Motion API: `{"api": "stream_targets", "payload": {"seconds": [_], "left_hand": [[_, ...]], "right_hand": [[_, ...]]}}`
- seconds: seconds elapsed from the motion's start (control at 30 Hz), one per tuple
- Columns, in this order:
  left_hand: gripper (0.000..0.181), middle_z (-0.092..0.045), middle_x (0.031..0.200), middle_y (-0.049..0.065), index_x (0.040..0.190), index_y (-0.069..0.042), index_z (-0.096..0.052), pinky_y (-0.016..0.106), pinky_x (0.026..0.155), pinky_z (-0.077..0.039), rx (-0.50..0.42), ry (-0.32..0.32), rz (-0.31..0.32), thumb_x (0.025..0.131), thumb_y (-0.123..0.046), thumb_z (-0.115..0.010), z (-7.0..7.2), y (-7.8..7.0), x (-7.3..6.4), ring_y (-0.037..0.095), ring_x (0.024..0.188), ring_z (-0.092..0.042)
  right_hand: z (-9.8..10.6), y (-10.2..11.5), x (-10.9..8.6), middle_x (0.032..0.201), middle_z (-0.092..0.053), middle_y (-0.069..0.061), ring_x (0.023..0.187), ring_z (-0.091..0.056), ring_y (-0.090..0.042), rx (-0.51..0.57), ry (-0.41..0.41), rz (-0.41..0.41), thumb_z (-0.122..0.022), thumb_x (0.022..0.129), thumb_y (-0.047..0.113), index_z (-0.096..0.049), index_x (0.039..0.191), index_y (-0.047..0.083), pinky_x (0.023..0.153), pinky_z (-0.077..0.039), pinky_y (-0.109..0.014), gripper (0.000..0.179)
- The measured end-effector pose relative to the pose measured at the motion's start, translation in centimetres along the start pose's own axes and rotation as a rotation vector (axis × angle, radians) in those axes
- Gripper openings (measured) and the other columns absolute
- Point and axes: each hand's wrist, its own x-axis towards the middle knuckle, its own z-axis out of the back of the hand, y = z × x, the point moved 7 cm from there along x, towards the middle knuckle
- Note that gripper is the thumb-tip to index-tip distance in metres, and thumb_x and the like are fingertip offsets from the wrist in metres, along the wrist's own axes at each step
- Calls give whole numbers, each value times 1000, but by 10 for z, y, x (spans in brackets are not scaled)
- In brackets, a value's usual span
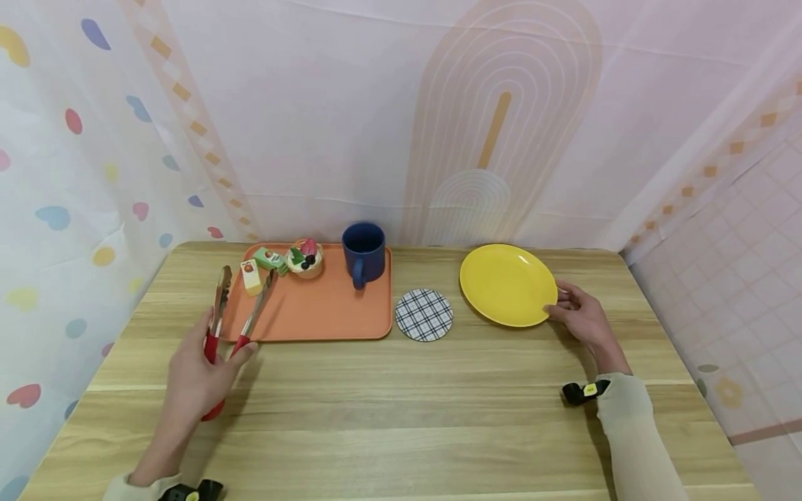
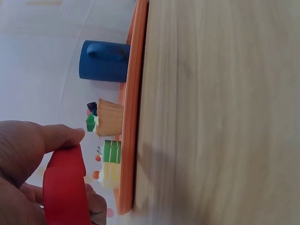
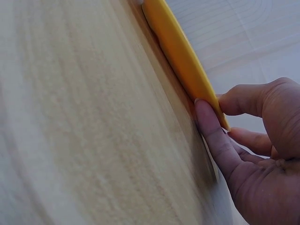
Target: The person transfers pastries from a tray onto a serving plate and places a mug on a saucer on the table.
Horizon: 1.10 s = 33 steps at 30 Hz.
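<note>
My left hand [image 1: 199,376] grips red-handled metal tongs [image 1: 252,319], whose spread tips reach over the left end of an orange tray [image 1: 326,321]. Near those tips lie a yellow cake slice [image 1: 250,277] and a green cake slice [image 1: 271,260]. A cupcake [image 1: 305,261] topped with fruit stands beside them, and a blue mug [image 1: 365,252] is at the tray's right. In the left wrist view, the red tongs handle [image 2: 66,187] shows between thumb and fingers. My right hand [image 1: 583,316] pinches the right rim of a yellow plate [image 1: 507,285]; in the right wrist view the plate [image 3: 180,51] is tilted.
A round checked coaster [image 1: 424,315] lies between the tray and the plate. The wooden table [image 1: 401,424] spreads in front, with a patterned cloth backdrop [image 1: 326,125] behind and at both sides.
</note>
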Motion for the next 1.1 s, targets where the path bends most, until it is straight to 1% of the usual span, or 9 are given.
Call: {"api": "stream_targets", "payload": {"seconds": [0.13, 0.23, 0.33, 0.43, 0.57, 0.67, 0.77, 0.97, 1.1], "left_hand": [[92, -56, 85, 14, 161, -2, -23, 30, 54, -41, 15, 25, 4, 93, -35, -75, 2, 2, 6, 17, 65, -52], [92, -58, 107, 24, 162, -1, -22, 40, 64, -48, 5, 46, 13, 94, -35, -74, 2, 4, 9, 32, 87, -56], [91, -50, 131, 32, 161, -1, -24, 49, 73, -48, 0, 50, 10, 93, -35, -74, 2, 6, 13, 45, 106, -50], [89, -52, 128, 31, 159, 1, -27, 43, 67, -46, 13, 43, -2, 93, -35, -74, 3, 7, 17, 42, 100, -51], [86, -55, 102, 24, 156, 5, -30, 32, 55, -37, 27, 38, -21, 94, -35, -74, 4, 8, 22, 29, 75, -51], [83, -55, 90, 19, 154, 7, -34, 31, 51, -36, 25, 41, -23, 94, -34, -74, 4, 9, 27, 22, 65, -48], [82, -57, 95, 22, 152, 8, -35, 31, 53, -38, 21, 51, -14, 93, -34, -74, 3, 11, 31, 25, 70, -52], [87, -53, 123, 36, 153, 9, -32, 31, 59, -43, 15, 89, 37, 93, -38, -74, 0, 18, 35, 39, 91, -54], [87, -52, 124, 36, 153, 7, -33, 31, 53, -41, 19, 101, 54, 93, -40, -74, -1, 20, 36, 36, 84, -52]], "right_hand": [[0, -1, 0, 146, -53, -22, 92, -58, 5, 1, 4, 2, -70, 98, 23, -35, 159, 7, 78, -51, -11, 71], [0, -1, 1, 145, -54, -22, 92, -58, 6, -2, 3, 5, -69, 98, 23, -36, 159, 7, 79, -51, -12, 71], [0, -1, 1, 143, -54, -22, 92, -59, 6, 5, 0, 3, -70, 98, 22, -37, 158, 7, 78, -51, -12, 71], [-1, 0, 1, 144, -54, -22, 92, -59, 7, 9, 4, 7, -70, 98, 22, -36, 158, 6, 78, -52, -12, 71], [-1, 0, 0, 145, -53, -23, 91, -59, 7, 16, 11, 8, -70, 98, 22, -35, 159, 7, 78, -52, -13, 72], [-1, 0, 0, 145, -53, -24, 90, -59, 7, 20, 13, 5, -70, 98, 22, -34, 159, 7, 78, -52, -13, 73], [-2, 1, 0, 145, -53, -23, 90, -59, 7, 20, 12, 1, -70, 98, 22, -34, 159, 7, 78, -52, -13, 73], [-1, 0, 0, 145, -54, -23, 90, -59, 6, 14, 4, -7, -70, 98, 21, -35, 159, 7, 78, -52, -12, 72], [-1, 0, 0, 143, -54, -24, 90, -59, 7, 19, -5, -4, -70, 98, 20, -36, 158, 6, 78, -52, -12, 71]]}}
